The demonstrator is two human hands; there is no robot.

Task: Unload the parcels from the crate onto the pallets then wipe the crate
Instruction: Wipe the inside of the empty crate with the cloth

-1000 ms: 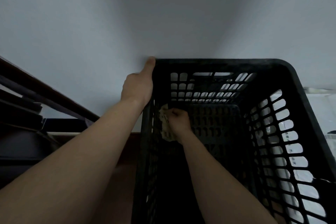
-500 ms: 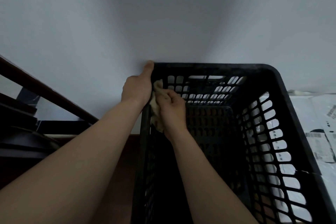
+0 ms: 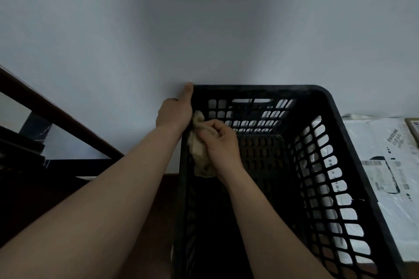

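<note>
A black slotted plastic crate (image 3: 335,115) stands against the pale wall, and I look down into it; no parcels show inside. My left hand (image 3: 175,113) grips the crate's far left corner from outside, thumb along the rim. Inside the crate, my right hand (image 3: 221,142) holds a crumpled beige cloth (image 3: 199,152) pressed against the upper part of the left wall, just below my left hand. White plastic parcels (image 3: 385,165) with printed labels lie outside the crate on the right.
A dark wooden stair rail (image 3: 56,111) slants down at the left, with dark steps (image 3: 20,147) behind it. Reddish-brown floor (image 3: 163,199) shows left of the crate. A cardboard edge (image 3: 412,127) sits at the far right.
My right hand has brought the cloth up from deep on the left wall to just under the rim, then slid slightly down. My left hand has kept its hold on the corner.
</note>
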